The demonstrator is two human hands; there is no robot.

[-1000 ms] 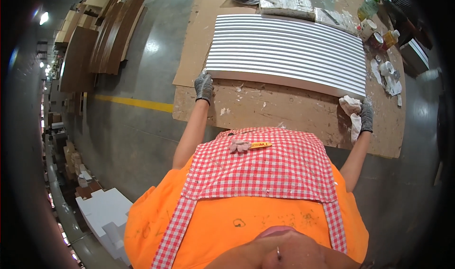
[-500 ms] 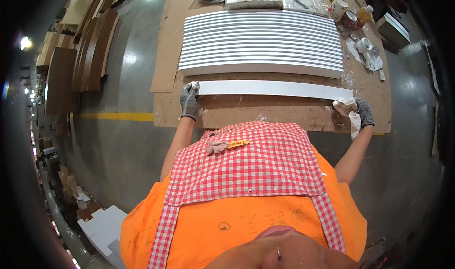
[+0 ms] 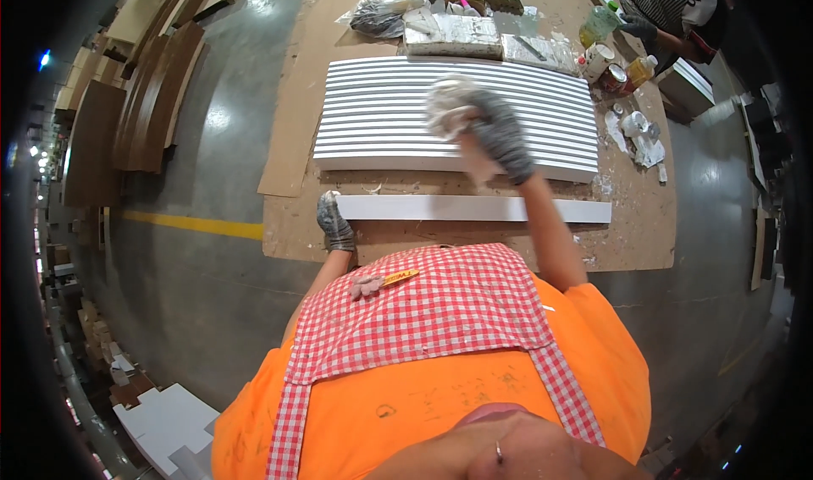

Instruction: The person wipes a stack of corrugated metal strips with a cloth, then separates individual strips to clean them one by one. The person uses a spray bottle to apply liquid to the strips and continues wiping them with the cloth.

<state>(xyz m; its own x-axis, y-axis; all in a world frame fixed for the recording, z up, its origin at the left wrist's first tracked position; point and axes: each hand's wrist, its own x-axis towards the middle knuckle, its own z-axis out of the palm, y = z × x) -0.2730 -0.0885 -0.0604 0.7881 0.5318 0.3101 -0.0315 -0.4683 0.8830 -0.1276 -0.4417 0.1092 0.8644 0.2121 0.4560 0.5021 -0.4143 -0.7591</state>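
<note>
Lying across the near part of the bench point(image 3: 296, 175), a single white strip point(image 3: 423, 208) is set apart from a row of similar white strips point(image 3: 381, 112), which are packed side by side behind it. The left end of the single strip is met by the left hand point(image 3: 335, 222), clad in a grey glove; its fingers are placed at that end, but whether they are closed on it cannot be told. By the right hand point(image 3: 501, 133), also gloved in grey and blurred, a crumpled white cloth point(image 3: 449, 107) is gripped in closed fingers, with one tail of it hanging down. Hand and cloth are seen over the packed row; whether the row is touched by them cannot be told. Across the right part of the single strip, the bare right forearm point(image 3: 550, 226) is extended.

Along the far side of the row, two whitish packets point(image 3: 453, 36) are laid end to end, a thin tool point(image 3: 531, 48) resting on the right one. To their left a clear plastic bag point(image 3: 377, 16) is placed. Near the right rear corner of the row are grouped a green bottle point(image 3: 599, 24), a white cup point(image 3: 598, 60), a dark red can point(image 3: 612, 80) and a bottle of yellow liquid point(image 3: 641, 72). Beside the green bottle, a gloved hand of another person point(image 3: 638, 28) is seen. Brown boards point(image 3: 157, 99) are stacked at the left, beyond the bench.
</note>
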